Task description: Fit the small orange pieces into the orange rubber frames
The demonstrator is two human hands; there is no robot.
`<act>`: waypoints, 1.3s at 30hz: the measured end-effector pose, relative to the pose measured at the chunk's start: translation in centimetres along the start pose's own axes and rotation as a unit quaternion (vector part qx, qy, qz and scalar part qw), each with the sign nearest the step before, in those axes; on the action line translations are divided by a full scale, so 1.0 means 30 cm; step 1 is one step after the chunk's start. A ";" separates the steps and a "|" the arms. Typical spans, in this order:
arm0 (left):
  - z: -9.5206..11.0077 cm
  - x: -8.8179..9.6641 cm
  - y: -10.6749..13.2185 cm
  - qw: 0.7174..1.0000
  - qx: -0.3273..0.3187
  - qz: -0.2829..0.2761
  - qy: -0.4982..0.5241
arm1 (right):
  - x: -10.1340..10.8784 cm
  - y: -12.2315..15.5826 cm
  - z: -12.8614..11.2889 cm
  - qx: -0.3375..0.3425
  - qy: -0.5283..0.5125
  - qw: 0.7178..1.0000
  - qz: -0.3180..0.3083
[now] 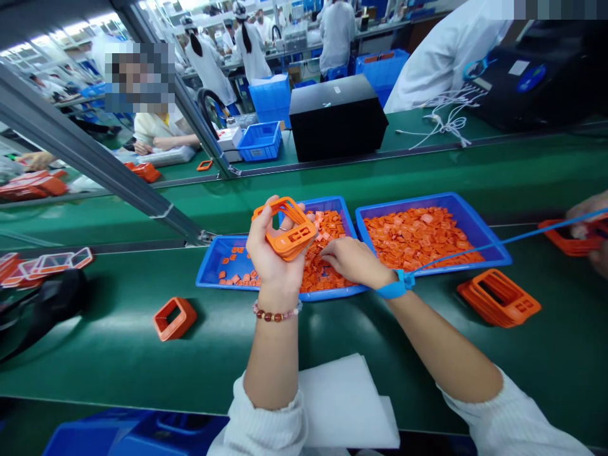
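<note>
My left hand (pixel 275 266) is raised over the blue trays, its fingers wrapped round a small stack of orange plastic frames (pixel 291 239). Each frame has one large window and smaller slots along one edge. My right hand (pixel 354 261), with a blue wrist strap (pixel 396 285), reaches into the middle blue tray (pixel 350 218). Its fingers are pinched together among small orange plastic pieces (pixel 327 228); whatever lies between the fingertips is hidden. Left of it, a blue tray (pixel 205 269) holds fewer orange pieces. The right blue tray (pixel 494 247) is full of similar pieces.
Stacked orange frames (pixel 498 297) lie at right, another stack (pixel 175 318) at left. White sheets (pixel 346 399) lie before me. The strap's blue cord (pixel 522 235) stretches right, near another person's hand (pixel 586 212). A metal post (pixel 109 136) slants across the left. A black box (pixel 337 117) stands behind.
</note>
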State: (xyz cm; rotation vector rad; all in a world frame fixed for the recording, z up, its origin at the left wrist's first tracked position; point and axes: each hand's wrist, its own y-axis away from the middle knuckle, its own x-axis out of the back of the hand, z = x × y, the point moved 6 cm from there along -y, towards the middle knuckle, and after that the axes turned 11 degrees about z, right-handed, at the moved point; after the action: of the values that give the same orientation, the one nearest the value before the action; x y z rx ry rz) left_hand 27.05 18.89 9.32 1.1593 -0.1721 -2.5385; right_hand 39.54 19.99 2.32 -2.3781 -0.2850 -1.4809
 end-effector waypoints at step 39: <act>-0.094 -0.036 0.025 0.996 0.078 -0.019 0.043 | 0.268 0.115 -0.152 0.212 -0.205 0.859 0.418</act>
State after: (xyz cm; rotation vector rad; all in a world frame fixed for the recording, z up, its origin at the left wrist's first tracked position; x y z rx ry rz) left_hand 30.04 18.67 8.42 1.3399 -0.3344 -2.5390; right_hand 40.44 15.08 10.81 -1.9958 0.2867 -0.4479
